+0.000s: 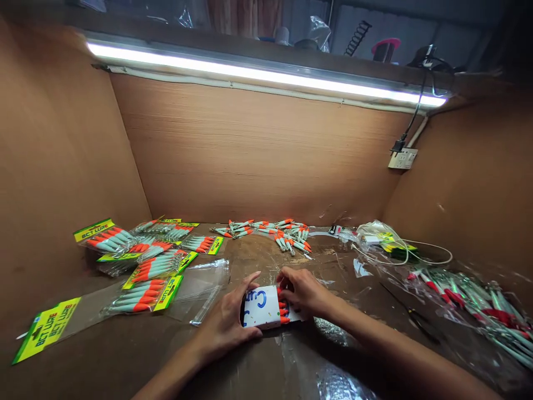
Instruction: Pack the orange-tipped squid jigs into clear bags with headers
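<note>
My left hand (227,314) grips the left end of a small white card (262,306) with blue writing that lies on the brown worktop (125,344). My right hand (303,291) rests at the card's right edge, its fingers curled over several orange-tipped pale lures (284,311) lined up on it. A loose heap of the same lures (270,230) lies further back, in the middle of the table.
Packed lure bags with yellow-green "BCT LURE" header labels (145,261) are spread at the left, beside empty clear bags (204,289). Red-tipped lures in plastic (470,300) lie at the right. A white cable (420,253) and wall socket (402,158) are at the back right.
</note>
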`<state>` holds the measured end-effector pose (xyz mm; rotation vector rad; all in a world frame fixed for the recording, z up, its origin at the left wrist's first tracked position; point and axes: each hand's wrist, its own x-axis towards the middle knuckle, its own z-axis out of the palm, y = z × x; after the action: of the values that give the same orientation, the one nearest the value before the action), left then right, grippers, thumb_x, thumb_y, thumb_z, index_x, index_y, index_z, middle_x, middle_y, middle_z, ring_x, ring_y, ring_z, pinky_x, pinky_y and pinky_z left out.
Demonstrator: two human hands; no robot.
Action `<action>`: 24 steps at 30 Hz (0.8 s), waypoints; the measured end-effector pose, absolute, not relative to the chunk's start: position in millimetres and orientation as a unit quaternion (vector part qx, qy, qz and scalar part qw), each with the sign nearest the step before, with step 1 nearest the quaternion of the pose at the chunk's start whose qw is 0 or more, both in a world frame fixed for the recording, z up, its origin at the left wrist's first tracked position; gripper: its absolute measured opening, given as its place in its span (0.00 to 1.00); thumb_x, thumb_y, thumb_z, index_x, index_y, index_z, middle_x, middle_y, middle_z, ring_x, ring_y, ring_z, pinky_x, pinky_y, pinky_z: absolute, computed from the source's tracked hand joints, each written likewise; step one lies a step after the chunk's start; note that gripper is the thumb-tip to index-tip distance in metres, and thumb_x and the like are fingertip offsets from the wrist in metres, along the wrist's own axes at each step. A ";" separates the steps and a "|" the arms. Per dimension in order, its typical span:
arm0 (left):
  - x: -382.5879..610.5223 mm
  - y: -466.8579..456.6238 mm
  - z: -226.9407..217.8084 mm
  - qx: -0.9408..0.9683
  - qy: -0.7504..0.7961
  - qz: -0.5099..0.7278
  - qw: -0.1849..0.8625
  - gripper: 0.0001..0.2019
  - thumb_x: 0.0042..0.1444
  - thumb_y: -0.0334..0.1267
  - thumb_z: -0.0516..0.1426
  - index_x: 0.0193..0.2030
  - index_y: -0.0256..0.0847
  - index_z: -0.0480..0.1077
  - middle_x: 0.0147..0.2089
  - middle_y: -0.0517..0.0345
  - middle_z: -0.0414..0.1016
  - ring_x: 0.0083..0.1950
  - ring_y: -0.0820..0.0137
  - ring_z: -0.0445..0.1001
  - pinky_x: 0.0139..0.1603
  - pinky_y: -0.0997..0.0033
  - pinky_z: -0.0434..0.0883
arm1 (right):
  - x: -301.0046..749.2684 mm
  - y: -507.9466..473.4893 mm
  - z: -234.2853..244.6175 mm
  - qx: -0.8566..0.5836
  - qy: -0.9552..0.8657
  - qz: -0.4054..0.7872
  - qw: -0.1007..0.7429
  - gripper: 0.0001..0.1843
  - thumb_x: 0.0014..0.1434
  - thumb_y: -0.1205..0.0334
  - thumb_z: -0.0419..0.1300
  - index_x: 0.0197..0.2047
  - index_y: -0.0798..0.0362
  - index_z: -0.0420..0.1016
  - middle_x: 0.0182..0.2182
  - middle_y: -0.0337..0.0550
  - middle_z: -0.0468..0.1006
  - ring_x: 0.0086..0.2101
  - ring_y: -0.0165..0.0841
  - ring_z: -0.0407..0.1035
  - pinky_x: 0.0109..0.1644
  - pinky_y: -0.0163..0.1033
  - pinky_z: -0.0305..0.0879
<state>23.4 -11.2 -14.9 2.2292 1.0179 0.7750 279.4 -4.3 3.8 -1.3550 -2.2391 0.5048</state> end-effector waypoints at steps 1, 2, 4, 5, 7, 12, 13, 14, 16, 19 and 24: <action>22.9 -11.1 -15.0 0.832 0.381 0.290 0.282 0.53 0.40 0.30 0.69 0.72 0.53 0.48 0.60 0.53 0.70 0.56 0.57 0.72 0.60 0.54 0.67 | 278.1 -3.1 0.0 -0.489 -0.817 0.189 0.240 0.23 0.59 0.68 0.61 0.57 0.48 0.70 0.36 0.39 0.83 0.34 0.32 0.76 0.36 0.32 0.64; 22.1 -10.7 -15.5 0.833 0.378 0.288 0.283 0.53 0.40 0.30 0.69 0.72 0.53 0.48 0.60 0.53 0.70 0.57 0.57 0.72 0.60 0.55 0.68 | 278.2 -2.6 -3.9 -0.485 -0.821 0.185 0.238 0.29 0.59 0.68 0.61 0.63 0.48 0.64 0.37 0.39 0.83 0.35 0.32 0.76 0.37 0.32 0.65; 19.5 -9.0 -18.1 0.844 0.363 0.277 0.280 0.49 0.41 0.32 0.69 0.70 0.52 0.53 0.61 0.52 0.70 0.59 0.57 0.71 0.61 0.56 0.68 | 281.1 -2.5 -11.4 -0.481 -0.841 0.130 0.209 0.34 0.62 0.67 0.59 0.69 0.46 0.55 0.40 0.42 0.83 0.38 0.34 0.76 0.41 0.34 0.66; 18.0 -8.0 -20.0 0.852 0.355 0.268 0.275 0.45 0.42 0.33 0.69 0.68 0.51 0.57 0.63 0.52 0.70 0.60 0.57 0.70 0.61 0.56 0.67 | 283.1 -2.7 -14.7 -0.479 -0.853 0.088 0.188 0.33 0.64 0.65 0.58 0.70 0.46 0.55 0.41 0.44 0.82 0.40 0.36 0.76 0.43 0.35 0.66; 15.3 -6.6 -24.1 0.868 0.344 0.243 0.262 0.36 0.46 0.38 0.69 0.63 0.49 0.65 0.66 0.51 0.67 0.64 0.56 0.68 0.64 0.55 0.65 | 286.8 -4.0 -19.4 -0.466 -0.871 0.015 0.153 0.30 0.67 0.63 0.55 0.70 0.48 0.56 0.45 0.49 0.80 0.43 0.39 0.74 0.47 0.39 0.66; 10.4 -1.4 -20.9 0.896 0.318 0.199 0.239 0.33 0.51 0.51 0.66 0.64 0.51 0.66 0.71 0.51 0.61 0.70 0.54 0.60 0.70 0.52 0.58 | 280.1 -13.6 -12.3 -0.421 -0.888 0.036 0.184 0.27 0.67 0.67 0.51 0.69 0.49 0.59 0.60 0.50 0.71 0.59 0.40 0.62 0.62 0.45 0.58; 7.6 2.4 -17.5 0.895 0.319 0.211 0.230 0.30 0.56 0.52 0.63 0.64 0.51 0.66 0.70 0.53 0.62 0.69 0.55 0.61 0.69 0.54 0.59 | 274.5 -16.2 -8.7 -0.414 -0.887 0.061 0.194 0.27 0.68 0.64 0.50 0.69 0.49 0.57 0.62 0.49 0.68 0.60 0.39 0.60 0.64 0.46 0.56; 3.1 7.5 -13.9 0.889 0.332 0.232 0.213 0.25 0.61 0.52 0.59 0.63 0.51 0.67 0.68 0.53 0.65 0.68 0.58 0.63 0.69 0.56 0.60 | 267.8 -18.6 -5.0 -0.406 -0.888 0.088 0.197 0.29 0.69 0.59 0.51 0.71 0.50 0.54 0.64 0.49 0.65 0.62 0.40 0.58 0.65 0.46 0.55; -11.5 21.2 -8.4 0.855 0.409 0.280 0.151 0.18 0.69 0.47 0.49 0.60 0.48 0.69 0.62 0.53 0.71 0.63 0.62 0.68 0.65 0.60 0.63 | 253.3 -22.4 1.7 -0.386 -0.896 0.133 0.175 0.40 0.65 0.47 0.56 0.73 0.52 0.48 0.67 0.52 0.60 0.63 0.44 0.55 0.67 0.49 0.52; -42.0 43.0 -9.5 0.757 0.602 0.253 0.013 0.16 0.66 0.44 0.53 0.56 0.45 0.73 0.54 0.49 0.74 0.57 0.57 0.69 0.60 0.58 0.64 | 239.7 -25.3 10.6 -0.360 -0.908 0.172 0.127 0.52 0.53 0.43 0.66 0.73 0.53 0.48 0.64 0.55 0.64 0.60 0.49 0.58 0.66 0.52 0.54; -73.6 59.2 -22.4 0.715 0.660 0.230 0.000 0.13 0.59 0.47 0.60 0.45 0.44 0.80 0.43 0.51 0.77 0.47 0.59 0.73 0.46 0.67 0.66 | 269.6 -36.4 23.7 -0.279 -0.927 0.244 0.062 0.48 0.43 0.71 0.64 0.68 0.42 0.61 0.67 0.45 0.61 0.66 0.48 0.51 0.69 0.55 0.47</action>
<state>-73.6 59.2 -22.4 2.2462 2.0734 0.7213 269.6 -36.4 23.7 -0.8434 -2.8016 0.7386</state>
